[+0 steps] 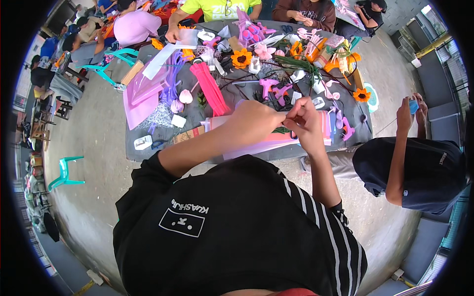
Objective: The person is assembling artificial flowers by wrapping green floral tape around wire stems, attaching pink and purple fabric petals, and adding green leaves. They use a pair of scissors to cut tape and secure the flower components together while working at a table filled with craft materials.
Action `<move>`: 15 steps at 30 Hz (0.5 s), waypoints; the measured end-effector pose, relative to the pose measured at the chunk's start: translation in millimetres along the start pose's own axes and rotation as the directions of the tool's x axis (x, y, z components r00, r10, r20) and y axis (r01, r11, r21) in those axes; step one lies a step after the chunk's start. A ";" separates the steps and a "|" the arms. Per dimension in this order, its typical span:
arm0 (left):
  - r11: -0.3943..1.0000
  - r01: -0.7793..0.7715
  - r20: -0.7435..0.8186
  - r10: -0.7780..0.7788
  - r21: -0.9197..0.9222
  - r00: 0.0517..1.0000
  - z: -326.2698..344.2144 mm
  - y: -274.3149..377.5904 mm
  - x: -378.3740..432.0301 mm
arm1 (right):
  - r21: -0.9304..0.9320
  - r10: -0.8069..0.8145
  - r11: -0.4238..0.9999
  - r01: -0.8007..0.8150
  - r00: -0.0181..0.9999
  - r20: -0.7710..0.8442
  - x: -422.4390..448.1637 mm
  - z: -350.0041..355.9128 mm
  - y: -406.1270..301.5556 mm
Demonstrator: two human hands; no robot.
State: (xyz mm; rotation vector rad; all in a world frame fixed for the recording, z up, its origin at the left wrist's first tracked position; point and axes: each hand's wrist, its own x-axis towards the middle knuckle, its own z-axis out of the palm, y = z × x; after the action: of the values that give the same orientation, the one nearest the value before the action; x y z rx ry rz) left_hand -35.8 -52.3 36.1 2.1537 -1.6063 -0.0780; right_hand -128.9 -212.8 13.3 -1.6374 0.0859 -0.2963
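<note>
My left hand [255, 119] and my right hand [306, 125] meet fingertip to fingertip over the near edge of the grey table [148, 151]. Between them is a small thin piece, too small and covered to identify. Beneath my hands lie stacked pink and lilac wrapping sheets [255, 147] and some green stems [281, 130]. Left of them rests a bundle of hot-pink pipe cleaners [209, 88], with a pink pipe-cleaner bud [186, 96] beside it. Just beyond my hands are two lilac glue guns, one upright [267, 87] and one tilted [282, 94].
Another glue gun [347, 129] lies at right, near an orange sunflower [361, 95]. Scissors [157, 144] and a white plastic piece [143, 142] sit at the near left. A person in dark clothing [407, 170] stands at right; others sit across. A green chair [66, 172] stands left.
</note>
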 end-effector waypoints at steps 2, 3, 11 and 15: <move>0.990 -0.058 -0.015 0.060 0.127 0.998 6.2 1.3 -1.8 | 0.030 0.080 0.996 -0.082 0.995 0.063 0.0 -3.5 8.3; 0.990 -0.060 -0.015 0.062 0.127 0.998 6.4 -0.9 -1.2 | 0.055 0.122 0.991 -0.125 0.991 0.057 0.3 -4.0 10.8; 0.797 0.182 0.095 -0.156 -0.576 0.983 -2.7 -20.7 1.1 | -0.684 -0.589 0.600 0.414 0.808 -0.028 -9.6 18.3 9.3; 0.892 0.134 0.050 -0.125 -0.432 0.991 -3.9 -20.6 1.2 | -0.726 -0.611 0.509 0.463 0.788 0.074 -6.3 17.7 1.1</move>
State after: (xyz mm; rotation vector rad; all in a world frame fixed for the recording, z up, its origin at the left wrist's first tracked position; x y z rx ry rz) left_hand -15.8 -47.7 32.0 1.9044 -1.3001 -0.4594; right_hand -130.6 -194.2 10.3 -2.4066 -0.2118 -1.0261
